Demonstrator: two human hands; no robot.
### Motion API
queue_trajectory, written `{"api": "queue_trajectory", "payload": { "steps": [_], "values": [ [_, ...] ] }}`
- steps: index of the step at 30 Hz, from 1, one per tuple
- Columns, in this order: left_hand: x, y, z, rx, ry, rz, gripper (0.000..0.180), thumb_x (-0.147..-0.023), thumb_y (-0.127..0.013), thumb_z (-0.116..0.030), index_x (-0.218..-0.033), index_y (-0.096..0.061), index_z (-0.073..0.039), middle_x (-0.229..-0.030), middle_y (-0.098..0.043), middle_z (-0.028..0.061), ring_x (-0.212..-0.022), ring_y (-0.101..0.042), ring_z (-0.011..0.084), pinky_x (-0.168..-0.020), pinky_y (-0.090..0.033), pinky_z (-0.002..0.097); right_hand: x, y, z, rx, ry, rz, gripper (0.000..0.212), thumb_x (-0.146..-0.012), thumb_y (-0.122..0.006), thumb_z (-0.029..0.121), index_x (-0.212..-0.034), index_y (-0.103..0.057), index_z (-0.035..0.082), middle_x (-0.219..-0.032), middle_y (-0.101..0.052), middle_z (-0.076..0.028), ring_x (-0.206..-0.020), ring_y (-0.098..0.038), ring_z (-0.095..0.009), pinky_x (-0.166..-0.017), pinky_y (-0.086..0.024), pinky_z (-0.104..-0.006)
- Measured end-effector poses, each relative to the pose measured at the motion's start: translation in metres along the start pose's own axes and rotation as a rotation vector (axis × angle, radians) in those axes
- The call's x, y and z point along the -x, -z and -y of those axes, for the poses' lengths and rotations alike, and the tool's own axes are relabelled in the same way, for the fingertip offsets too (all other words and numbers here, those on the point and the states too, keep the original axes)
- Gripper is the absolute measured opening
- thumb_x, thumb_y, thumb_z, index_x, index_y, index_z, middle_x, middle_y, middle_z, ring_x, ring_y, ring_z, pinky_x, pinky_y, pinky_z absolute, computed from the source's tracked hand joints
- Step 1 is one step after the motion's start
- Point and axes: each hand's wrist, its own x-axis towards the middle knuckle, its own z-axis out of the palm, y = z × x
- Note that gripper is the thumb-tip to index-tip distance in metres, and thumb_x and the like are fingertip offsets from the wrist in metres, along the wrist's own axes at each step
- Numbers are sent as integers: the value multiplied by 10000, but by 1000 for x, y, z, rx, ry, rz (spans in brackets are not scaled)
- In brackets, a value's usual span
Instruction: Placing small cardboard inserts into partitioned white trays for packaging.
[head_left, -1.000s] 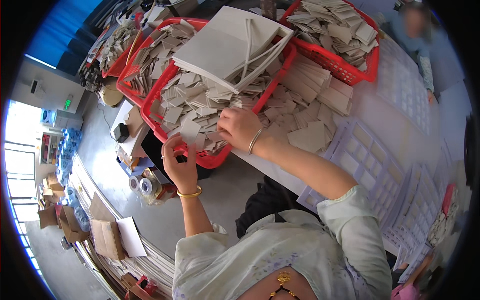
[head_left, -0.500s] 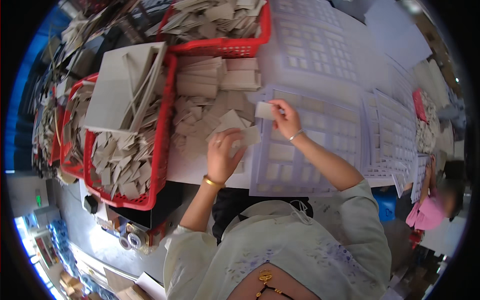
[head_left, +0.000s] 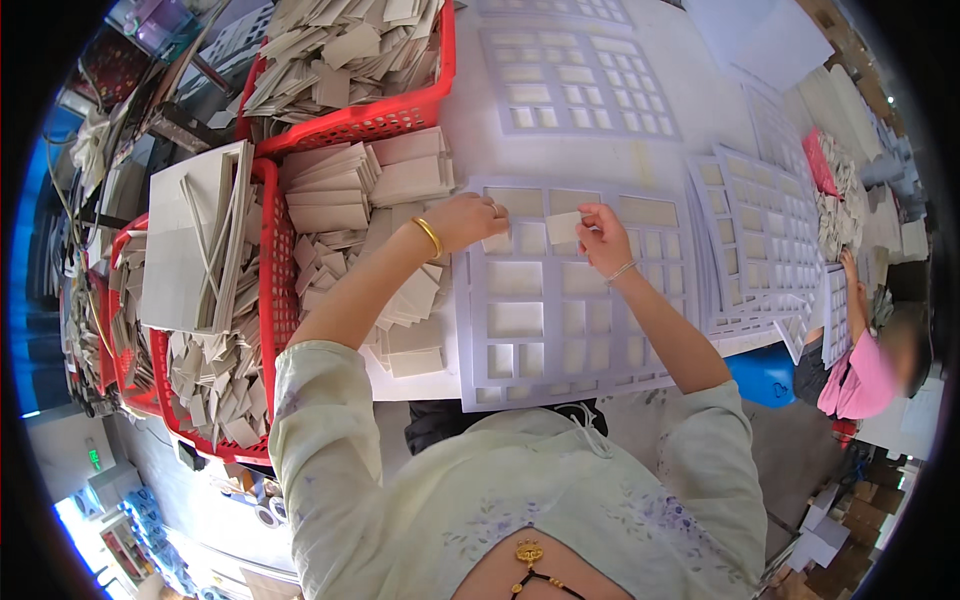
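In my right hand [head_left: 604,240] I pinch a small pale cardboard piece [head_left: 563,228] by its right end, above the upper part of a white grid frame [head_left: 515,290]. My left hand [head_left: 470,220] is at the frame's upper left corner, fingers bent down onto another small cardboard piece [head_left: 497,242]. The frame has rectangular openings of several sizes and lies on the table in front of me. To its left, loose cardboard pieces [head_left: 408,298] are spread on the table, with neat stacks [head_left: 328,200] of larger ones behind them.
Red plastic baskets [head_left: 282,262] filled with cardboard scraps stand on the left, large grey boards [head_left: 195,235] on one of them. More grid frames [head_left: 765,230] are stacked at right, another [head_left: 580,80] lies farther back. A person in pink [head_left: 862,380] is at the far right.
My left hand has moved from the loose cardboard pieces up and over to the frame's upper left corner. My right hand still holds its piece, now farther in over the frame.
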Motion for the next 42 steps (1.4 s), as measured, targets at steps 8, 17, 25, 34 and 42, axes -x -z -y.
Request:
{"api": "queue_trajectory", "payload": {
  "steps": [8,17,25,34,42],
  "values": [
    [-8,-22,-12,78,89,128,245,-793,-497,-77,-1015,-580,-139,-1165,-576,-18,-1064,-539,192,-916,-409,332,-19,-23,5,317,222,150,128,-815,-580,32,-943,-579,38,-832,-648,-83,-690,-617,-167,-633,-503,-285],
    [23,-31,-34,-39,147,-30,314,-742,-551,-75,-1051,-588,-119,-1197,-553,19,-1169,-479,209,-990,-353,384,-33,-37,-2,493,290,240,98,-802,-575,34,-894,-602,53,-801,-641,-90,-731,-620,-230,-655,-495,-335],
    [82,23,-138,217,389,-422,301,-709,-619,-23,-1001,-592,-86,-1179,-559,72,-1108,-515,259,-926,-403,403,-16,-60,9,840,634,125,80,-691,-620,38,-720,-598,110,-756,-542,-65,-706,-575,-257,-617,-471,-391],
    [216,67,-211,-90,1075,-862,203,-678,-632,18,-860,-614,-69,-858,-609,66,-849,-574,262,-730,-424,366,-39,-38,2,1011,612,346,70,-666,-647,124,-601,-626,140,-702,-572,-89,-666,-575,-285,-602,-446,-416],
    [338,93,-240,-623,1791,-674,357,-702,-702,-166,-1021,-559,-94,-961,-592,74,-958,-534,268,-821,-388,402,-7,-135,102,1040,945,495,53,-727,-639,152,-778,-646,162,-771,-600,-47,-784,-579,-239,-736,-400,-399]
  ]
}}
